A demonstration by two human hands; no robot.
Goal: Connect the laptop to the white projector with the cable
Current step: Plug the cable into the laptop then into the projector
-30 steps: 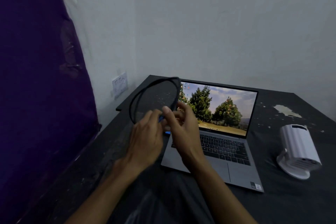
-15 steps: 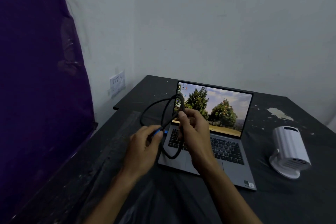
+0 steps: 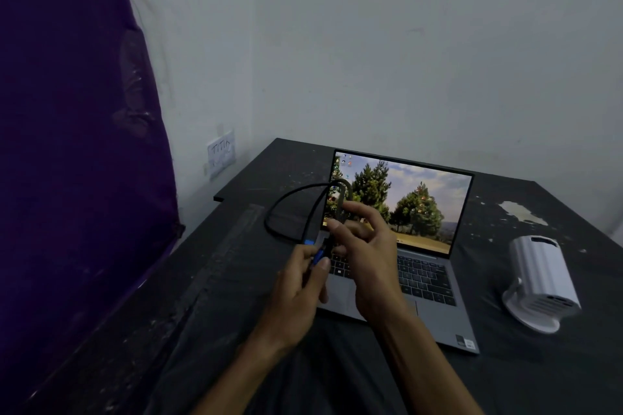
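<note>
Table (image 3: 505, 381) first, since it carries everything: its dark, paint-flecked top runs under both your forearms. Next in size is the open laptop (image 3: 397, 246), directly beyond and beneath your fingers, screen lit with a picture of trees and keyboard showing past your right knuckles. Off to the right of your right fingers, well apart from them, lies the white projector (image 3: 539, 283), tipped on its side on its round base. No cable shows at it.

Smaller again is the black cable (image 3: 286, 209), bunched in a few loose loops that arc up and to the left of your fingertips, clear of the table. Your left hand (image 3: 296, 296) pinches one end of it, thumb and forefinger closed on a blue plug (image 3: 317, 258) that sits just below your right fingertips. Your right hand (image 3: 367, 256) is partly spread: thumb and forefinger close on the strands at the top of the loops, the other fingers fanned loose toward the screen.

Judging by this, you are early on. The cable is in hand but not yet uncoiled, neither end looks seated in a port, and both the laptop-side and projector-side connections remain to be made.
</note>
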